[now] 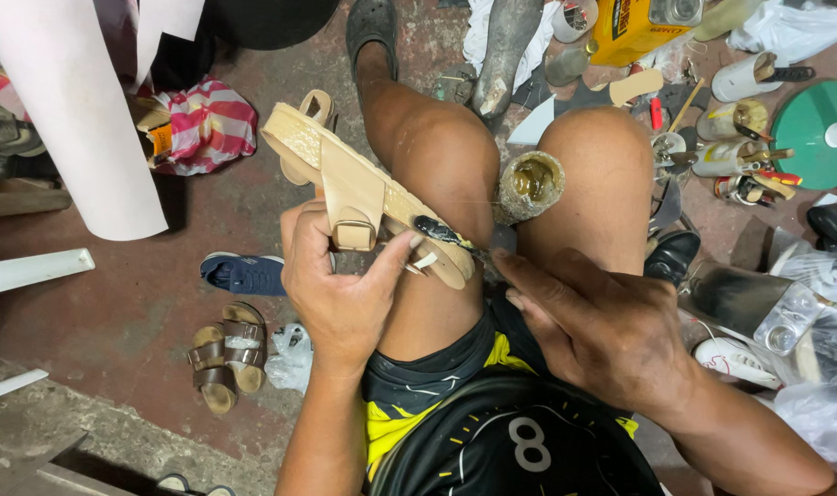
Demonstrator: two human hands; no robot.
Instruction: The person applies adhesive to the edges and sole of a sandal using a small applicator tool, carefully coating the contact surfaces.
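Beige sandal (363, 188) lies across the left thigh, left hand (340, 285) clamped round its strap end. Right hand (602, 326), fingers pinched together on a dark brush (441, 231), touches the sole edge. Glue tin (529, 186) sits between the knees; brown sandals (226, 354) on the floor, left.
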